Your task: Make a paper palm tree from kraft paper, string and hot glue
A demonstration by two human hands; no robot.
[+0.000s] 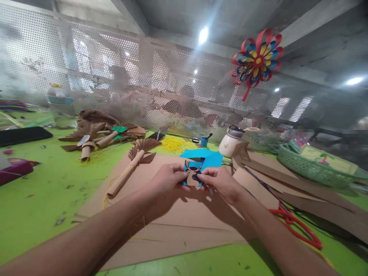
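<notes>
My left hand (171,177) and my right hand (220,183) pinch a small cut-out card (193,178) from its two sides. It has a brown and black figure on bright blue paper. The thumbs press on its front, and the fingers go behind it. Just beyond lies a folded sheet of blue paper (214,159). Large brown paper sheets (172,214) are spread below both hands. To the left of my left hand, a rolled brown paper stick with a pleated fan top (126,174) rests on the sheets, trailing yellow thread.
Red-handled scissors (304,228) are at the right, near brown paper strips (313,203) and a green basket (312,166). A pale jar (228,143), blue paint pot (204,142) and yellow shreds (176,145) stand behind. More paper fans (86,142) lie left. A perforated screen (161,84) closes the back.
</notes>
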